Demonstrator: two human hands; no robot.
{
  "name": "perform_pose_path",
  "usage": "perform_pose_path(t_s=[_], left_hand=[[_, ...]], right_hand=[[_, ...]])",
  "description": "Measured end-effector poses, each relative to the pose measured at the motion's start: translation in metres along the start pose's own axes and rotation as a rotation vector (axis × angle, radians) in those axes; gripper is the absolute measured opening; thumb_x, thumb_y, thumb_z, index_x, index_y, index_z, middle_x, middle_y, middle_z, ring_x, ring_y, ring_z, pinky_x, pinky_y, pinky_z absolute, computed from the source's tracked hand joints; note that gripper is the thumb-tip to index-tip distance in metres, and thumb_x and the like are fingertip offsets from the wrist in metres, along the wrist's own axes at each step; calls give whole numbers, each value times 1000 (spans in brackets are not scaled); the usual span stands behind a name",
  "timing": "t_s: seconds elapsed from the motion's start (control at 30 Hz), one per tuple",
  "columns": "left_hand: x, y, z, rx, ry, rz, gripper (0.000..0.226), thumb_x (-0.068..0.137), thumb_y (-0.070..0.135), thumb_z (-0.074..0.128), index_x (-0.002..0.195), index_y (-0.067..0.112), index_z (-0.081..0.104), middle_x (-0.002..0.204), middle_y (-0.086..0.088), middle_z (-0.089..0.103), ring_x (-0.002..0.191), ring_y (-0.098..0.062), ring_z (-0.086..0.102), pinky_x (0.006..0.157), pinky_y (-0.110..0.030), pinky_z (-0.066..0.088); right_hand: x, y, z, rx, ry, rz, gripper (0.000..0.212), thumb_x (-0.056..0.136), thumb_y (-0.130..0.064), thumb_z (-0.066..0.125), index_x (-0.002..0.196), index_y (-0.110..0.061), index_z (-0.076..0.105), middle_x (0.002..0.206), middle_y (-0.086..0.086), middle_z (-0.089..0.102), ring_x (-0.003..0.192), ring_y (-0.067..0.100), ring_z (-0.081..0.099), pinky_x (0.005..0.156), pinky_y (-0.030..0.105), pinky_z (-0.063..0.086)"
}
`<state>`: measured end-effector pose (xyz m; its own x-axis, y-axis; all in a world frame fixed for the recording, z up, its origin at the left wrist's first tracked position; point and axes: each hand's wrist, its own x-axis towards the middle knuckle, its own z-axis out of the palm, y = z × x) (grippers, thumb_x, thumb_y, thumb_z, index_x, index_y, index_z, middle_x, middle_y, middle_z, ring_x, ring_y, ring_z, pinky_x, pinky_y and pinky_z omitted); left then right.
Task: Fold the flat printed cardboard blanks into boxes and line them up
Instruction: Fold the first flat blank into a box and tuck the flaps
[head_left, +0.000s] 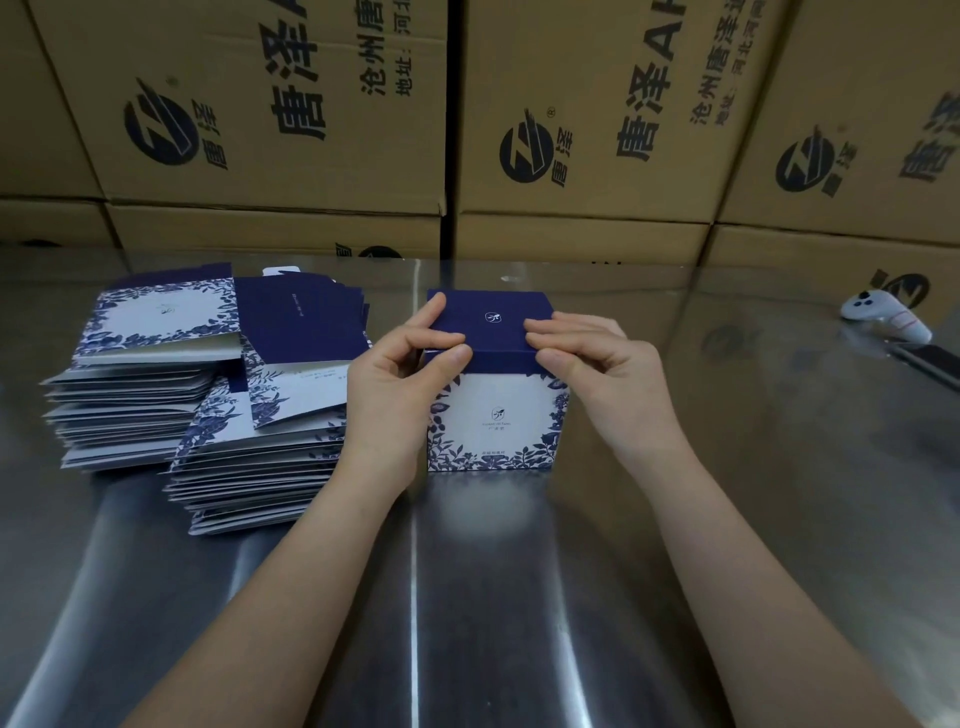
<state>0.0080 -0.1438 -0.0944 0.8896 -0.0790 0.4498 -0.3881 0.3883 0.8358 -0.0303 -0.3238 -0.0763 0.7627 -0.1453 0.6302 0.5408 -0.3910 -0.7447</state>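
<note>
Now I'm pinching the near top edge of the box with my left hand and right hand; it's standing mid-table. Blank stacks are sitting just left, and the steel table is stretching right and near.

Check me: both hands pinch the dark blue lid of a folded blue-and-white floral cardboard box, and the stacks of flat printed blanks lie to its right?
Not quite: the head view shows the stacks of flat printed blanks lying left of the folded blue-and-white floral cardboard box, not right. The left hand and right hand do pinch its dark blue lid.
</note>
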Motion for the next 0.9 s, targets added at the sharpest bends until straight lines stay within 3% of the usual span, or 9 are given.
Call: perform_pose_path(t_s=[0.2, 0.43, 0.5, 0.57, 0.67, 0.8, 0.9], left_hand=[[1, 1, -5, -114, -30, -59, 12, 74, 17, 70, 80, 24, 79, 132, 9, 62, 123, -8, 58, 95, -30, 52], [1, 0, -2, -135, 12, -73, 12, 75, 16, 71, 79, 23, 80, 124, 12, 66, 119, -8, 61, 92, -28, 54], [0, 1, -1, -41, 30, -31, 20, 82, 8, 70, 79, 26, 79, 124, 14, 65, 118, -1, 60, 91, -23, 53], [-3, 1, 0, 132, 36, 39, 27, 88, 5, 68, 85, 30, 76, 129, 14, 60, 117, 7, 57, 89, -15, 50], [-8, -2, 4, 307, 18, 109, 28, 91, 7, 65, 98, 34, 71, 139, 12, 53, 120, 11, 52, 96, -17, 47], [-10, -4, 7, 422, -48, 155, 31, 97, 8, 57, 115, 32, 64, 147, 14, 43, 114, 22, 48, 89, -7, 44], [-9, -7, 7, 476, -93, 141, 41, 100, 7, 51, 133, 32, 52, 153, 17, 32, 132, 18, 33, 105, -15, 38]], right_hand=[[0, -3, -10, 79, -59, 68, 26, 84, 2, 69, 105, -13, 72, 106, -3, 72, 122, 10, 56, 104, 22, 43], [0, -3, -4, 32, 23, 36, 28, 83, 7, 68, 102, -12, 72, 99, -5, 71, 118, 14, 60, 100, 21, 45], [-1, -5, -1, -17, 33, 32, 26, 85, 6, 67, 98, -16, 72, 103, -4, 71, 119, 14, 60, 104, 27, 45], [-4, -7, 1, -211, 62, -59, 22, 87, 3, 66, 96, -15, 74, 109, -3, 70, 118, 15, 59, 105, 36, 43], [-10, -8, 10, -639, 191, -341, 17, 85, -4, 67, 97, -13, 75, 114, 0, 69, 110, 26, 60, 95, 44, 43], [-20, -13, 34, -791, 188, -474, 22, 86, -6, 69, 108, -8, 74, 105, 5, 69, 93, 28, 56, 82, 32, 43], [-20, -14, 38, -857, 214, -459, 19, 85, -6, 71, 104, -6, 74, 100, 9, 67, 91, 29, 54, 78, 29, 46]])
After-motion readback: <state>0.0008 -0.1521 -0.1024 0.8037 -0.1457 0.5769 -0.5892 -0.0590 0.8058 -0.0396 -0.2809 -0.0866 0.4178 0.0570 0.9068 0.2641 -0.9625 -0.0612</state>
